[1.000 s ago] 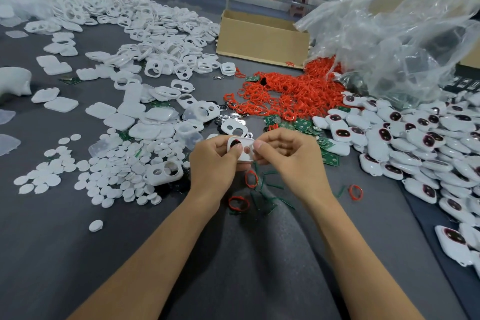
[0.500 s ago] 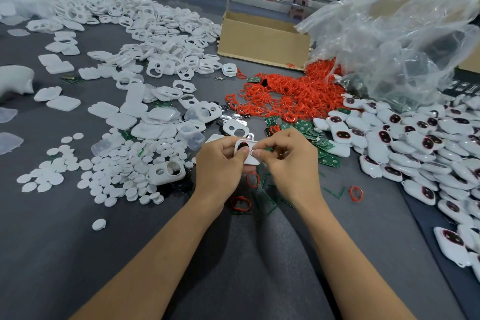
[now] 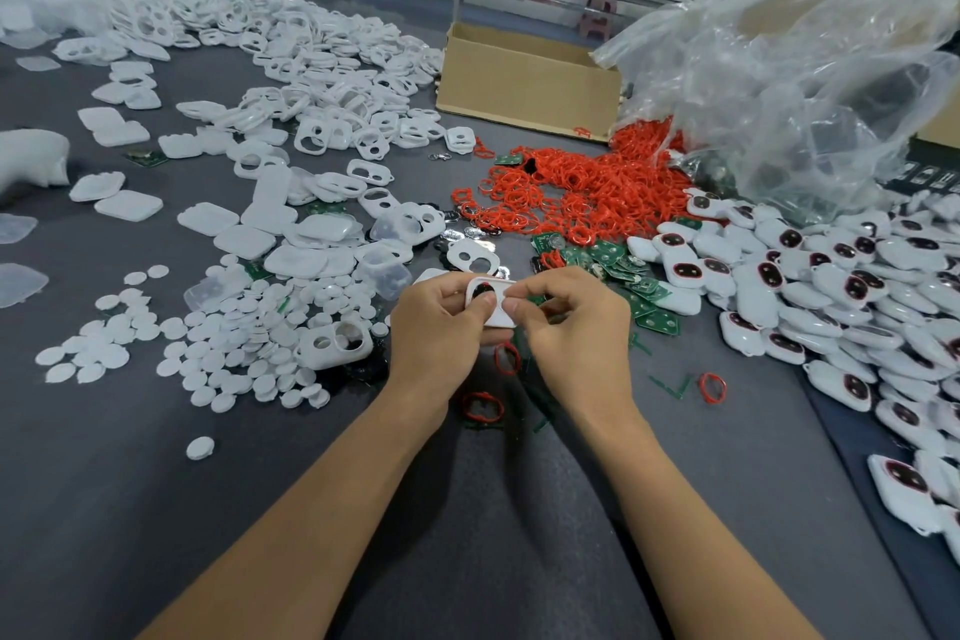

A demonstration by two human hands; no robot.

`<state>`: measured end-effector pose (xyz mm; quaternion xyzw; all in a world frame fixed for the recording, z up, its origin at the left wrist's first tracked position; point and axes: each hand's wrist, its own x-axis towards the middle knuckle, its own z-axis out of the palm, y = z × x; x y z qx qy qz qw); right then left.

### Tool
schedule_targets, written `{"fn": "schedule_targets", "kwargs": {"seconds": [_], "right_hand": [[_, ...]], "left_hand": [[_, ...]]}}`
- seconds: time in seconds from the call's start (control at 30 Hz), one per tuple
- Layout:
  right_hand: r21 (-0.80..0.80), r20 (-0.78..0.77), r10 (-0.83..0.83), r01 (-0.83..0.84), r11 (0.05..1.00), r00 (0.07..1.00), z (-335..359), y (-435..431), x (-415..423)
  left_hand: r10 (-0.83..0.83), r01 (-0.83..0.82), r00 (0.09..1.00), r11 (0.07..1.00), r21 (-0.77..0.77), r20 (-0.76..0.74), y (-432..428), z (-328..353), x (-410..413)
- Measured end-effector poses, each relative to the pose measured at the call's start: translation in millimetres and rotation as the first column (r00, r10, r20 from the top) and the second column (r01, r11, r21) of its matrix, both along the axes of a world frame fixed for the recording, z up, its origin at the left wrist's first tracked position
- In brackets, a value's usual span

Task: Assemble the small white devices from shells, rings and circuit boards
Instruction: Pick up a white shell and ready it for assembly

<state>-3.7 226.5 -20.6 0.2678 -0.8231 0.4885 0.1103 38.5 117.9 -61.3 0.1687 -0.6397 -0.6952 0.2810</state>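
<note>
Both hands pinch one small white shell (image 3: pixel 496 309) above the grey table, near the middle of the view. My left hand (image 3: pixel 441 327) grips its left side with the thumb over a dark opening. My right hand (image 3: pixel 576 327) grips its right edge with thumb and forefinger. Red rings (image 3: pixel 576 195) lie in a heap just behind, and a few loose red rings (image 3: pixel 483 405) lie under my wrists. Green circuit boards (image 3: pixel 608 260) are scattered right of the shell. Empty white shells (image 3: pixel 291 68) spread over the far left. Assembled white devices (image 3: pixel 831 286) pile at the right.
White round discs (image 3: pixel 244 338) cover the table at the left. An open cardboard box (image 3: pixel 524 83) stands at the back. A large crumpled clear plastic bag (image 3: pixel 795 68) rises at the back right. A loose ring (image 3: pixel 711 387) lies to the right of my right wrist.
Both hands stay on the same shell. It has tilted slightly and my fingers have shifted along its edges; the hands moved a little away from me.
</note>
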Motion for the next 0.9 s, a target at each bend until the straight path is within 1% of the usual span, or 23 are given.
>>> {"fn": "schedule_targets", "kwargs": {"seconds": [0.07,0.13,0.27,0.33,0.43,0.5,0.6,0.73,0.9], "right_hand": [[0.029,-0.042,0.004,-0.002,1.0,0.999,-0.4,0.4,1.3],[0.017,-0.02,-0.006,0.006,1.0,1.0,0.4,0.6,2.3],[-0.055,0.219,0.018,-0.007,0.998,0.976,5.2,4.5,-0.9],[-0.024,0.274,0.054,-0.049,0.999,0.96,7.3,8.8,-3.8],[0.062,0.27,0.063,-0.082,0.995,0.961,9.6,12.4,-5.0],[0.078,0.258,0.063,-0.085,0.993,0.964,10.7,13.0,-5.2],[0.009,0.292,0.102,-0.109,0.994,0.951,13.2,14.8,-6.5],[-0.087,0.348,0.155,-0.133,0.987,0.925,14.1,17.1,-7.2],[-0.058,0.335,0.195,-0.187,0.981,0.922,9.6,16.5,-7.3]], "left_hand": [[-0.01,0.01,1.0,1.0,0.0,-0.008,0.5,0.1,0.6],[-0.024,0.025,1.0,1.0,0.004,-0.02,1.5,1.8,1.7],[-0.084,0.083,0.995,0.996,-0.027,-0.049,4.8,8.4,4.9],[-0.11,0.107,0.993,0.993,-0.057,-0.048,6.7,11.8,6.5],[-0.127,0.124,0.991,0.989,-0.081,-0.032,9.2,12.0,7.0],[-0.139,0.137,0.99,0.989,-0.06,-0.025,9.4,9.8,5.8],[-0.161,0.16,0.987,0.986,-0.042,-0.024,7.9,7.6,3.9],[-0.141,0.14,0.99,0.989,-0.045,-0.008,5.3,4.4,2.0],[-0.098,0.099,0.995,0.995,-0.025,0.013,5.3,3.5,2.1]]}}
